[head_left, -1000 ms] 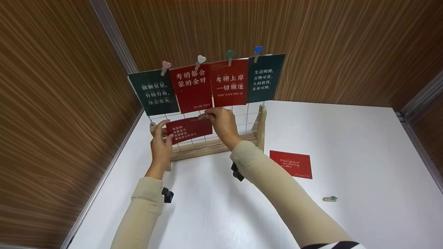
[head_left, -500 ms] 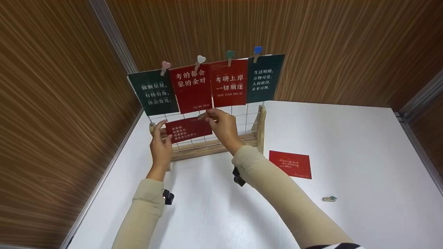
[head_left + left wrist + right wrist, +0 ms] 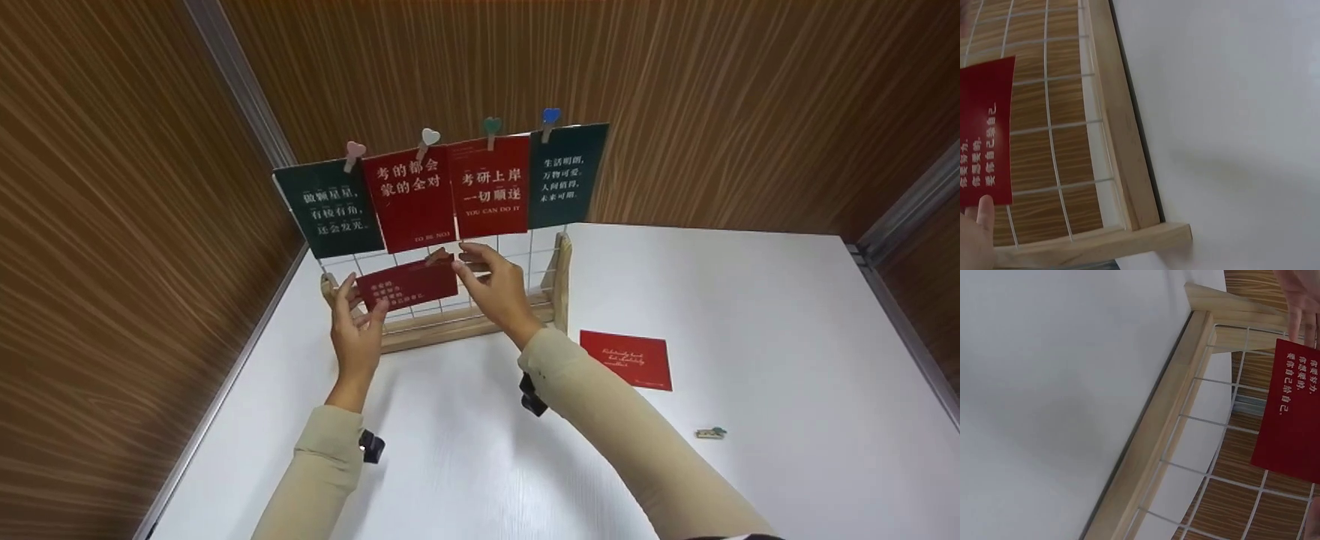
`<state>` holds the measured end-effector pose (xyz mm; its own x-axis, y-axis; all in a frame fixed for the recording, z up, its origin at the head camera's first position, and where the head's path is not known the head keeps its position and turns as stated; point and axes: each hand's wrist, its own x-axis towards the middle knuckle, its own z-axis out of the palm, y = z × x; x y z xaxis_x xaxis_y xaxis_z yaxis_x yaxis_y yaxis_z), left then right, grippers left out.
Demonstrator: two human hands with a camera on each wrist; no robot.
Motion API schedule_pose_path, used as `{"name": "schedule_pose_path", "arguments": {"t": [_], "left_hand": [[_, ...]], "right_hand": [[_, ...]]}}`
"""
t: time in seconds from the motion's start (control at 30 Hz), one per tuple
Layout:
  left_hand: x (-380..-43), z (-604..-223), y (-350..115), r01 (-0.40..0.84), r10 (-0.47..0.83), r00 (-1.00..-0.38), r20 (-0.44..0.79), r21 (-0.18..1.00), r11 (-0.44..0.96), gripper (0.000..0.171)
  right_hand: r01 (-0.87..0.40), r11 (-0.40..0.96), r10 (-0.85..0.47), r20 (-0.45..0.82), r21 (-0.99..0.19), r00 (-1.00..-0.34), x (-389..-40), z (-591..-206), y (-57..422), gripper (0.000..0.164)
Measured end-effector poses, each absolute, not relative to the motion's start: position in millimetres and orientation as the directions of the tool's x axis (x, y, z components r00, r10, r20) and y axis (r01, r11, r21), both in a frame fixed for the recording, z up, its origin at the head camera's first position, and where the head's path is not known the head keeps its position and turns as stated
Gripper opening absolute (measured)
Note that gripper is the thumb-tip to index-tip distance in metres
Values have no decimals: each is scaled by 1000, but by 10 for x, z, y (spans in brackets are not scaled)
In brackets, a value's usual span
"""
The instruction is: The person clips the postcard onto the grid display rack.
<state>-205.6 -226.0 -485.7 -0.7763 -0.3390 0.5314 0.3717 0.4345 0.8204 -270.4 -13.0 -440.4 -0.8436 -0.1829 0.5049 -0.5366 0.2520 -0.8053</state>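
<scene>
A small red card with white writing stands against the lower wire grid of a wooden-framed rack. My left hand holds its left end, thumb in front near the lower edge and fingers at the side. On the card's top edge sits a small wooden clip. My right hand is just right of the card, its fingers apart from the clip and its thumb close to the upper right corner. In the right wrist view, the red card overlaps the grid, with left-hand fingers at its upper end.
Above hang green cards and red cards, held by heart-topped clips. Another red card lies on the white table, with a loose clip nearer the front. Wood-grain panels stand behind and left.
My right hand has let go of the clip and moved slightly right and down, leaving it on the card's top edge. My left thumb has shifted right along the card's lower edge.
</scene>
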Motion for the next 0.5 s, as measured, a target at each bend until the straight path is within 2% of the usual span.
{"name": "schedule_pose_path", "arguments": {"t": [0.33,0.5], "left_hand": [[-2020,-4976,-2062,392,-367,-723,585,785,480,77],[-2017,-5043,-1933,397,-389,-682,619,760,514,88]], "right_hand": [[-579,232,-237,532,-781,-813,-2655,-4535,154,40],[-593,223,-248,543,-774,-802,-2625,-4584,286,54]]}}
